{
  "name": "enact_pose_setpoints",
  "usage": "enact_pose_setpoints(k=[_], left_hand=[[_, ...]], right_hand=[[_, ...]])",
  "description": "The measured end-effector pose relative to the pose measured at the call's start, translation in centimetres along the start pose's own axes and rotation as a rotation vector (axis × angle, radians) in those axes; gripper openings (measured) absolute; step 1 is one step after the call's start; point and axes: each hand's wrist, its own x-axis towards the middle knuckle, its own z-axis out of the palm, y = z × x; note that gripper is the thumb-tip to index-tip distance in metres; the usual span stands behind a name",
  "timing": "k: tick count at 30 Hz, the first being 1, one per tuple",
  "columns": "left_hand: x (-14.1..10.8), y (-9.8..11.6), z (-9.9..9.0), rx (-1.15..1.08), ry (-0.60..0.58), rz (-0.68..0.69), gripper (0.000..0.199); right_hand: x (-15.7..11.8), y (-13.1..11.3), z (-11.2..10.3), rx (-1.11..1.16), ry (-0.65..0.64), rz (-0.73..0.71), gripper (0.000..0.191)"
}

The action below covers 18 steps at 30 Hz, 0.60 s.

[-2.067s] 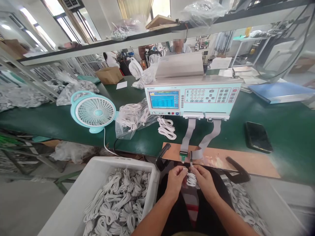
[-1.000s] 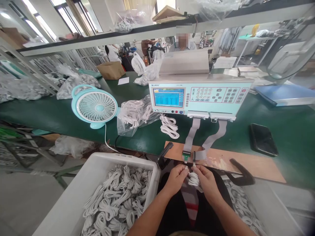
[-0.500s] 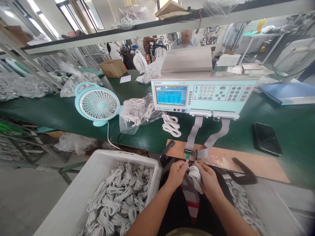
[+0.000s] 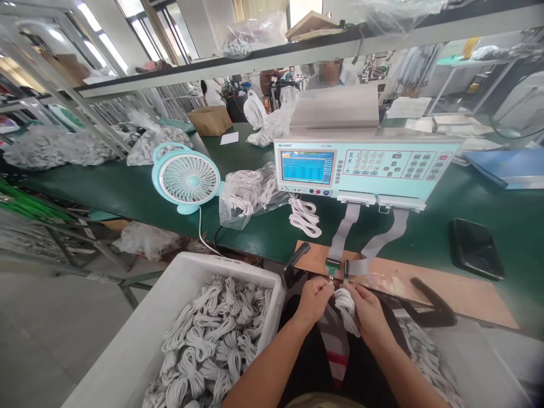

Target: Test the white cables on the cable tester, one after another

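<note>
We have the white cable bundle (image 4: 346,309) between our two hands, just off the front edge of the green tabletop (image 4: 429,235). Its coil hangs down against the inner side of our right hand (image 4: 369,306) and just beside the fingertips of our left hand (image 4: 315,297).

Our left hand is nearly closed, thumb and forefinger pinching one end of the bundle just below the green adapter board (image 4: 332,271) (whether the plug is seated in it, we cannot tell). Our right hand is loosely curled, its thumb and fingers pressed together around the other end, right below the black connector (image 4: 346,268).

Two grey ribbon cables (image 4: 345,229) run from these fittings across the wooden strip (image 4: 471,300) on the tabletop's front edge to the tester (image 4: 374,184) behind. To the left, below that edge, we see the white crate (image 4: 131,328) with more bundles (image 4: 204,343) inside. A dark phone (image 4: 476,249) lies near the tabletop's front edge, off to the right.
</note>
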Motion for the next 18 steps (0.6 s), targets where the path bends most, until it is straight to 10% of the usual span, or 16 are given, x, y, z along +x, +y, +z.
enact_pose_setpoints(k=[18], left_hand=[[-0.33, 0.14, 0.49, -0.111, 0.062, -0.068, 0.027]], right_hand=[[0.32, 0.26, -0.39, -0.043, -0.021, -0.056, 0.025]])
